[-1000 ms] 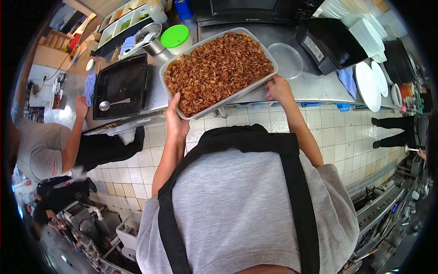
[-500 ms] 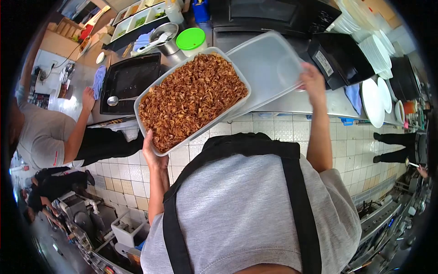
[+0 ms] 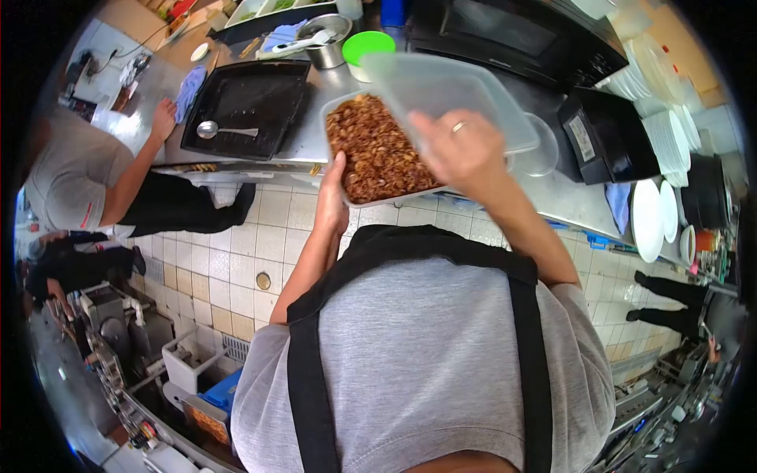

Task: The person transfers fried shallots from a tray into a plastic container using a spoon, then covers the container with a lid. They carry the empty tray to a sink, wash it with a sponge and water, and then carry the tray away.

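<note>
A rectangular plastic container [image 3: 325,126] is filled with brown crispy flakes [image 3: 378,154] that look like fried shallots. My left hand [image 3: 333,193] grips its near left corner, thumb over the rim. In my right hand [image 3: 465,154], a ring on one finger, is a translucent plastic lid [image 3: 473,91], tilted and blurred by motion. The lid hangs over the right part of the container and hides some of the flakes. Behind the container stands a tub with a green lid [image 3: 368,47].
A black tray [image 3: 244,98] with a spoon [image 3: 229,130] lies left on the steel counter. A round clear lid [image 3: 544,146], a black bin [image 3: 607,138] and stacked white plates [image 3: 666,142] are to the right. A microwave [image 3: 512,39] stands behind. A co-worker [image 3: 87,173] is at left.
The container has moved right and closer to the counter. My right hand has brought the lid leftward from beside the container to partly over it. The view has shifted.
</note>
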A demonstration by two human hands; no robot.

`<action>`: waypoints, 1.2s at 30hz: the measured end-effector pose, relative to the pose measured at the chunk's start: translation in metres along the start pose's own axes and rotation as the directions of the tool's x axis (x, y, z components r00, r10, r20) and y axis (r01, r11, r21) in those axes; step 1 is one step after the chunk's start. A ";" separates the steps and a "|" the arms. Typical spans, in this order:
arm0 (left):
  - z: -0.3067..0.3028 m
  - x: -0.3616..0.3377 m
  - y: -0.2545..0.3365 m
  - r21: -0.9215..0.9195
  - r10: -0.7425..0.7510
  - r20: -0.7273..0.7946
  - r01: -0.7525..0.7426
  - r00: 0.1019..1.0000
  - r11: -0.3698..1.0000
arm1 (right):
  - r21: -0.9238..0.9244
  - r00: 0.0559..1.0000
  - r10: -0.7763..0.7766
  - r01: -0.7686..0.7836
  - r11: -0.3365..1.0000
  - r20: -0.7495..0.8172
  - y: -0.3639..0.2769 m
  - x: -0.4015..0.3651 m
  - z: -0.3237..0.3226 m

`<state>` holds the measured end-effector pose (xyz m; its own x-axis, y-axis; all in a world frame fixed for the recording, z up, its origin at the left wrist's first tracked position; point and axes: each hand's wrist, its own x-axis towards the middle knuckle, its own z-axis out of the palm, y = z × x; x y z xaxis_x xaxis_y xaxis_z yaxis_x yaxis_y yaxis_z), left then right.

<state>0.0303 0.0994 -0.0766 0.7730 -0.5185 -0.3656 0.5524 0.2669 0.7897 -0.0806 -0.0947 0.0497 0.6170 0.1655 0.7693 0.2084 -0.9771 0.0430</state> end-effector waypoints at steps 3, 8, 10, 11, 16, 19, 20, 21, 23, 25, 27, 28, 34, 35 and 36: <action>0.005 0.006 0.005 0.270 0.119 -0.037 -0.105 0.992 0.957 | 0.110 0.993 -0.034 0.022 0.994 0.113 -0.037 -0.011 0.028; 0.019 0.003 0.024 0.285 0.173 0.022 -0.172 0.985 0.943 | 0.126 0.907 0.058 -0.121 0.985 0.418 -0.068 -0.016 0.053; 0.026 -0.003 0.031 0.293 0.226 0.091 -0.243 0.970 0.925 | 0.169 0.896 0.079 -0.168 0.971 0.436 -0.071 -0.011 0.056; 0.027 -0.005 0.032 0.309 0.226 0.087 -0.242 0.970 0.920 | 0.187 0.890 0.091 -0.193 0.963 0.447 -0.071 -0.009 0.056; 0.028 -0.003 0.028 0.341 0.277 0.113 -0.299 0.954 0.892 | 0.032 0.849 0.337 -0.382 0.924 0.406 0.005 -0.002 0.026; 0.022 0.003 0.026 0.381 0.314 0.124 -0.337 0.941 0.861 | -0.283 0.793 0.577 -0.517 0.808 0.197 0.093 -0.038 0.014; 0.022 0.004 0.025 0.405 0.325 0.124 -0.347 0.937 0.846 | -0.320 0.746 0.640 -0.570 0.757 0.183 0.119 -0.058 0.018; 0.022 0.004 0.025 0.438 0.336 0.124 -0.355 0.934 0.826 | -0.249 0.690 0.686 -0.639 0.728 0.232 0.134 -0.074 0.022; 0.023 0.006 0.024 0.535 0.360 0.113 -0.362 0.926 0.763 | -0.114 0.570 0.747 -0.764 0.635 0.342 0.150 -0.096 0.026; 0.025 0.006 0.024 0.616 0.383 0.107 -0.364 0.917 0.699 | -0.061 0.531 0.792 -0.818 0.572 0.300 0.145 -0.101 0.024; 0.027 0.005 0.025 0.643 0.401 0.104 -0.369 0.910 0.671 | -0.053 0.495 0.825 -0.848 0.527 0.273 0.136 -0.103 0.023; 0.028 0.005 0.025 0.641 0.400 0.100 -0.367 0.911 0.675 | -0.074 0.480 0.836 -0.854 0.514 0.265 0.132 -0.102 0.020; 0.019 0.011 0.024 0.678 0.442 0.115 -0.395 0.890 0.620 | -0.016 0.346 0.896 -0.931 0.365 0.278 0.123 -0.108 0.013; 0.020 0.007 0.026 0.738 0.470 0.123 -0.397 0.874 0.545 | 0.004 0.331 0.902 -0.939 0.343 0.276 0.124 -0.112 0.014; 0.023 0.003 0.028 0.791 0.498 0.135 -0.396 0.857 0.467 | -0.010 0.341 0.901 -0.934 0.357 0.268 0.121 -0.110 0.010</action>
<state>0.0413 0.0866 -0.0443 0.8952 -0.4211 0.1462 -0.2947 -0.3131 0.9028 -0.1156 -0.2295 -0.0361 0.6015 -0.7881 0.1308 -0.5096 -0.5046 -0.6969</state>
